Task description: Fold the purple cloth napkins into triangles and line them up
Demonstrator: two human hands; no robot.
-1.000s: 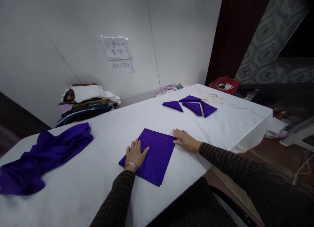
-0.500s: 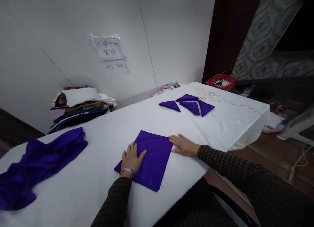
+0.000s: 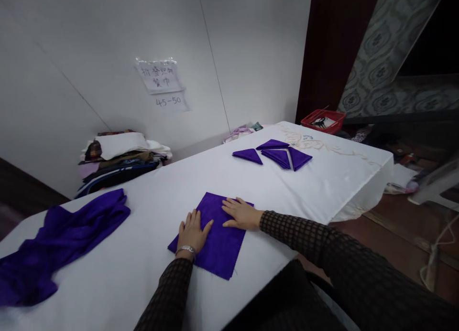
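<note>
A purple square napkin (image 3: 218,242) lies flat on the white tablecloth (image 3: 150,211) in front of me. My left hand (image 3: 192,231) rests flat on its left part, fingers spread, a silver bracelet at the wrist. My right hand (image 3: 241,213) lies flat on the napkin's upper right part, fingers stretched out. Both sleeves are dark with a grid pattern.
Several purple napkins folded into triangles (image 3: 274,154) lie farther back on the table. A heap of loose purple cloth (image 3: 60,235) sits at the left. Stacked fabrics (image 3: 120,156) stand by the wall under a paper sign (image 3: 161,80). A red basket (image 3: 322,121) sits at the back right.
My right hand slid left from the napkin's right corner onto the napkin. The left hand stayed in place.
</note>
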